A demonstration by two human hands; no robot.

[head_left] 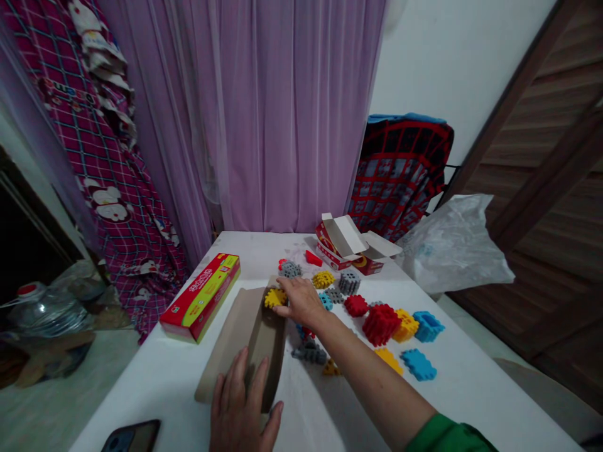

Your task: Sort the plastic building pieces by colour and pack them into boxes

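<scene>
My right hand reaches over the far end of an open brown cardboard box. Its thumb and fingers close on a yellow toothed building block. My left hand lies at the box's near end with its fingers spread and nothing held. To the right of the box, under and beyond my right forearm, toothed blocks are strewn: grey ones, a yellow one, a red stack and a blue cube. My forearm hides part of them.
A closed red and yellow box lies left on the white table. Opened red cartons stand at the back. A phone sits at the near left edge. A clear plastic bag hangs at the right edge.
</scene>
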